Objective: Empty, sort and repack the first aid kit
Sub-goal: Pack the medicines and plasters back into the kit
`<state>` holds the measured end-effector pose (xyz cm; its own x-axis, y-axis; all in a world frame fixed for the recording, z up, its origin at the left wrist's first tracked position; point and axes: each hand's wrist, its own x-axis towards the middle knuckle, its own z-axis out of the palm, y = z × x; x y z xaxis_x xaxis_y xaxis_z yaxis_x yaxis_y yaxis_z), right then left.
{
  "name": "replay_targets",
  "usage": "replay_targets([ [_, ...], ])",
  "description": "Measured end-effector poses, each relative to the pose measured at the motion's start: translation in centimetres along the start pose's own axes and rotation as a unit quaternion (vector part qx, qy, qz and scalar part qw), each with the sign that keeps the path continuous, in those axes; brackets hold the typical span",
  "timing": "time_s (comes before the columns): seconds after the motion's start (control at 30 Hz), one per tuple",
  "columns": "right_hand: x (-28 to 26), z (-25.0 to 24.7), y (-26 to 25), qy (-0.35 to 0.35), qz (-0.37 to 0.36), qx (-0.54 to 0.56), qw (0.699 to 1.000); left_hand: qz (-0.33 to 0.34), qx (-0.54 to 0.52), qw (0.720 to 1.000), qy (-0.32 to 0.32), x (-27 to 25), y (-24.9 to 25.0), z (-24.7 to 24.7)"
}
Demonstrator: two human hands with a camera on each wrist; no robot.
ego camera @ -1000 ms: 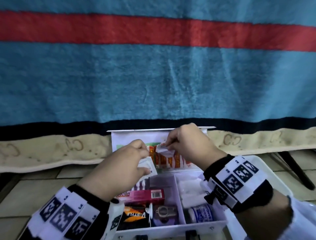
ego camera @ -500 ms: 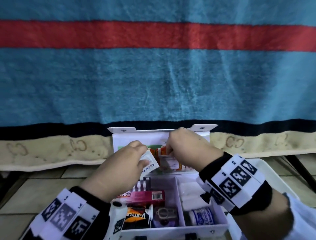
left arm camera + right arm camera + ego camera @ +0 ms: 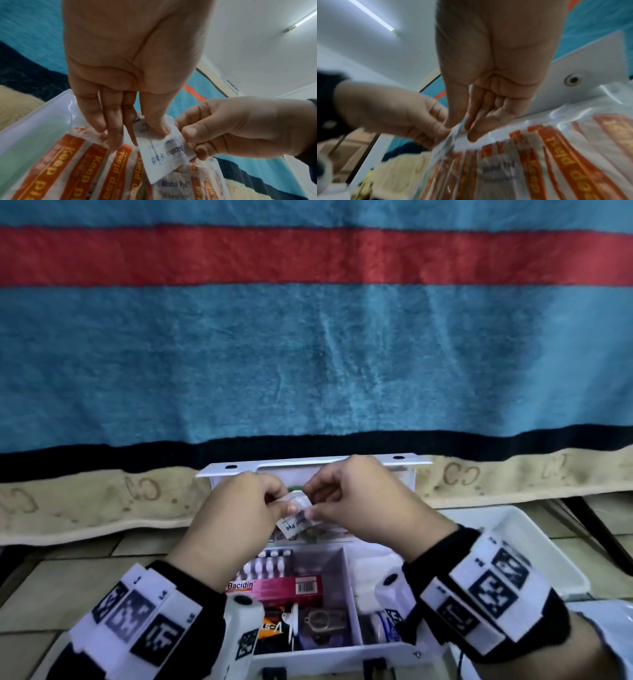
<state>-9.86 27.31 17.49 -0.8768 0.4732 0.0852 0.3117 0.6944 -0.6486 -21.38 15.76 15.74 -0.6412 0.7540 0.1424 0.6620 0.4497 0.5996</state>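
The white first aid kit (image 3: 346, 659) stands open on the floor, its lid (image 3: 308, 464) raised behind. Over the lid, my left hand (image 3: 281, 505) and right hand (image 3: 312, 506) both pinch a white alcohol pad sachet (image 3: 295, 522). In the left wrist view my left hand's (image 3: 147, 133) thumb presses the sachet (image 3: 164, 152) while the right hand (image 3: 192, 144) pinches its right edge. In the right wrist view the right hand (image 3: 459, 129) grips the sachet's edge. Orange plasters (image 3: 77, 169) lie in the lid's clear pouch.
Inside the kit are a pink Bacidin box (image 3: 274, 589), a blister pack (image 3: 270, 565), an orange packet (image 3: 272, 628), white gauze rolls (image 3: 373, 570) and a small bottle (image 3: 385, 628). A white tray (image 3: 534, 546) sits at the right. A striped blanket (image 3: 308, 354) hangs behind.
My right hand has left the lid's pouch and come to the sachet in my left hand. Both hands have drawn together and risen a little.
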Motion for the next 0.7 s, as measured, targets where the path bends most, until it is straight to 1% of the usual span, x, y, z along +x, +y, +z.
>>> replay_targets([
  [0.07,0.2,0.6,0.2,0.035,0.005,-0.022,0.999,0.002,-0.007,1.000,0.007,0.1,0.1,0.1],
  [0.17,-0.2,1.0,-0.3,0.068,-0.028,-0.080,0.994,0.022,-0.007,1.000,0.006,0.4,-0.1,0.0],
  [0.23,-0.4,0.4,-0.1,0.106,-0.016,-0.041,0.993,0.053,0.014,0.998,-0.035,0.4,-0.2,-0.2],
  [0.3,0.0,-0.9,1.0,0.148,0.027,0.001,0.989,0.078,0.065,0.991,-0.088,0.2,-0.3,-0.3],
  [0.37,0.4,-2.3,2.0,0.160,0.056,0.051,0.984,0.088,0.126,0.981,-0.122,-0.1,-0.5,-0.1],
  [0.4,0.6,-2.8,2.2,0.164,0.050,0.070,0.983,0.096,0.153,0.976,-0.124,-0.2,-0.4,0.1],
  [0.43,0.8,-3.0,2.3,0.171,0.034,0.062,0.983,0.106,0.172,0.972,-0.120,-0.3,-0.2,0.3],
  [0.5,1.2,-3.0,2.2,0.188,-0.014,0.014,0.982,0.128,0.184,0.969,-0.106,-0.3,-0.1,0.5],
  [0.57,1.7,-2.8,2.0,0.187,-0.050,0.008,0.981,0.157,0.181,0.966,-0.098,-0.2,0.1,0.5],
  [0.6,1.9,-2.7,2.2,0.175,-0.060,0.015,0.983,0.171,0.177,0.964,-0.097,-0.1,0.1,0.6],
  [0.63,2.1,-2.6,2.3,0.159,-0.064,0.014,0.985,0.176,0.174,0.964,-0.098,0.0,0.2,0.5],
  [0.7,2.2,-2.5,2.5,0.124,-0.065,-0.010,0.990,0.159,0.163,0.968,-0.102,0.2,0.1,0.4],
])
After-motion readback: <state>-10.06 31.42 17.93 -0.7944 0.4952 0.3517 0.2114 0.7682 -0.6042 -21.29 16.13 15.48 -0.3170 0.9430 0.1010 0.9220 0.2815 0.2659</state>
